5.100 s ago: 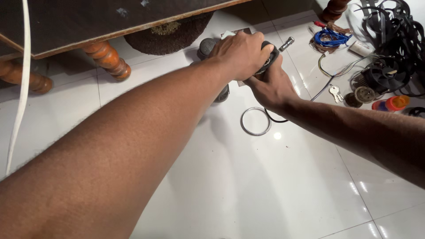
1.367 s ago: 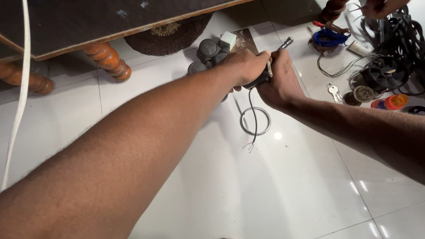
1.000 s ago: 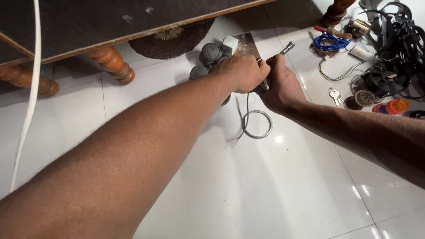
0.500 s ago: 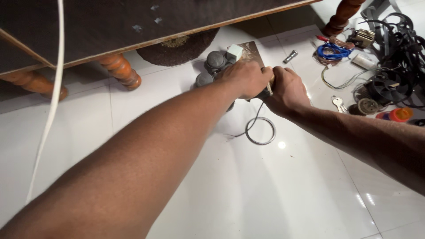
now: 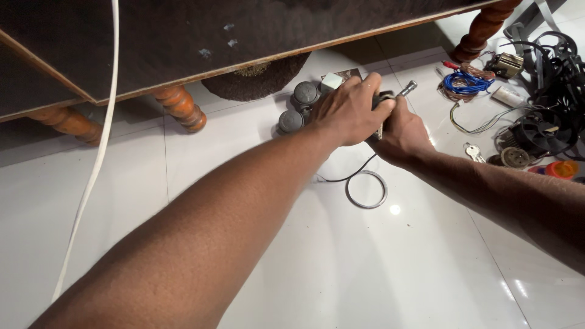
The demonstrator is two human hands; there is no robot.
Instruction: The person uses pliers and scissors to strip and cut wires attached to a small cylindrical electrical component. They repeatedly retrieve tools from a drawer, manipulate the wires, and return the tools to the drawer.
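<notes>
Both of my hands close together on a small dark tool [image 5: 385, 97] with a metal tip [image 5: 407, 89] that pokes out toward the upper right. My left hand [image 5: 348, 111] covers the tool from above, and my right hand [image 5: 403, 135] grips it from below. A thin black wire [image 5: 347, 178] runs from under the hands down to the white tiled floor. A grey metal ring [image 5: 366, 189] lies flat on the tiles just below the hands. Most of the tool's body is hidden by my fingers.
A dark wooden table top [image 5: 244, 42] on turned legs [image 5: 180, 107] overhangs the far side, with a white cable [image 5: 97, 152] hanging at left. Grey round parts [image 5: 304, 94], a round brown mat [image 5: 259, 79], blue wire [image 5: 463, 83], keys [image 5: 472, 151], a fan [image 5: 542, 131] and black cables lie around.
My hands with the tool have stayed joined and sit a little farther from the ring. The wire now trails on the floor to the left. The view has tilted up toward the table.
</notes>
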